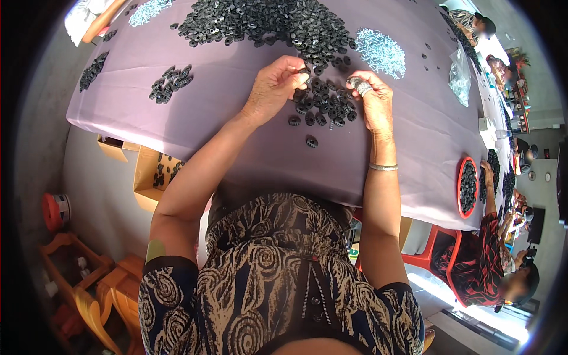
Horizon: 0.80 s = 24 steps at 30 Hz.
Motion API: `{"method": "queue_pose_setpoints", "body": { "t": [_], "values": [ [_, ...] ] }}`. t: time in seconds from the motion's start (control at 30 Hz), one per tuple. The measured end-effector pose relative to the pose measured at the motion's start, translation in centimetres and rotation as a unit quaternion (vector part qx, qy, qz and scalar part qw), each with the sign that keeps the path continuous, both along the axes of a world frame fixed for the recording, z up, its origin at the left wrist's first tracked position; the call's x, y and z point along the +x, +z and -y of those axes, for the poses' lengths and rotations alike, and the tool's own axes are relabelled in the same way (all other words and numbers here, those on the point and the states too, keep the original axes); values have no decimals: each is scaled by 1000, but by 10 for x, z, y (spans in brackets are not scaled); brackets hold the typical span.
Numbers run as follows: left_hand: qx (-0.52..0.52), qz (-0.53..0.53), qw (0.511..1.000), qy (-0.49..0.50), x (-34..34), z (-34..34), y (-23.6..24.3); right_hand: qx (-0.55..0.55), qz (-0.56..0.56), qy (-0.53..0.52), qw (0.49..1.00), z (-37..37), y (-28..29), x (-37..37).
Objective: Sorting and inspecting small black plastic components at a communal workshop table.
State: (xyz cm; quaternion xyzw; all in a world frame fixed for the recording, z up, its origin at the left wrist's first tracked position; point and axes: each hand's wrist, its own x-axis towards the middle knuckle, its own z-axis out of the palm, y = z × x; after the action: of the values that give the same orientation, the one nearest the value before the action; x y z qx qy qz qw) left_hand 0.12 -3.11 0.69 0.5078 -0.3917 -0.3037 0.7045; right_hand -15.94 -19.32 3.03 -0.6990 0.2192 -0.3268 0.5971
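Just above a loose group of small black ring-shaped parts [322, 103] on the purple-covered table [414, 136], my left hand [276, 90] pinches a black part [303, 74] between thumb and fingers. To its right, my right hand [373, 94] is curled closed, with pale grey wrapping on a digit. Whatever may be between its fingertips is too small to make out. A large heap of the black parts [260, 23] lies beyond both hands, beside a pile of small light-blue metallic pieces [380, 53].
Smaller clusters [170, 84] lie leftward. A red tray [468, 171] of parts and a clear bag [460, 80] are on the right. Cardboard boxes [145, 180] stand under the table edge, wooden chairs [124, 278] lower left. Other people work along the right, one [473, 260] near a red chair.
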Motion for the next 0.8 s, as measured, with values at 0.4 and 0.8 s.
{"method": "queue_pose_setpoints", "body": {
  "t": [0.4,0.8],
  "values": [
    [45,-55,997,34,-4,-1,7,-219,-249,-103,938,11,2,-19],
    [63,-35,997,24,-4,-2,6,-317,-185,27,930,-15,9,-11]
  ]
}}
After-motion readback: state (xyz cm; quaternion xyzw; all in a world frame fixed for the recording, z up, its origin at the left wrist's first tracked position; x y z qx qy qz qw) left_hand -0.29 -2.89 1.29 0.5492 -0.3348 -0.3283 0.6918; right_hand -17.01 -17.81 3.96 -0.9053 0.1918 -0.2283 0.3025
